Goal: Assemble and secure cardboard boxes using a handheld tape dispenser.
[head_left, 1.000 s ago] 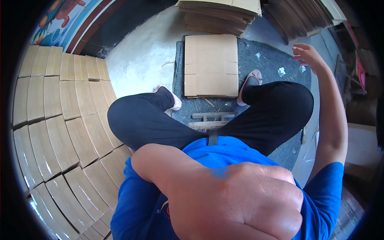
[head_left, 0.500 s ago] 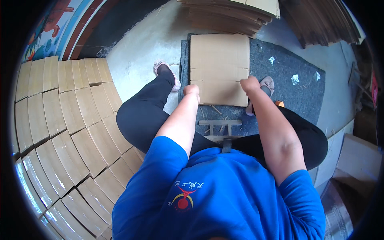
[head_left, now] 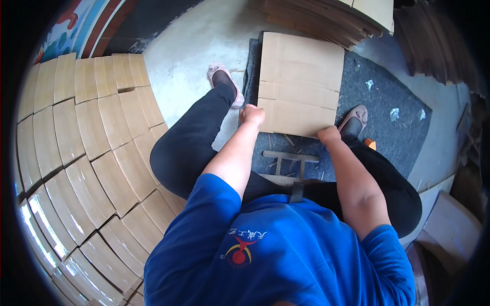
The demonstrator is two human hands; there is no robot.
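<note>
Cardboard piece: the flat, brown, notched cardboard piece is laid at 1 o'clock in the view, over the dark grey felt mat.
Left hand: the bare left hand is placed at the piece's 8 o'clock edge, its fingers curled; whether the edge is pinched cannot be told.
Right hand: the bare right hand is held at the 5 o'clock corner, fingers bent and mostly hidden; their grip cannot be told.
Grey H-shaped frame: seen at the piece's 6 o'clock.
Sealed brown cardboard boxes: stacked in rows at 9 o'clock in the view.
</note>
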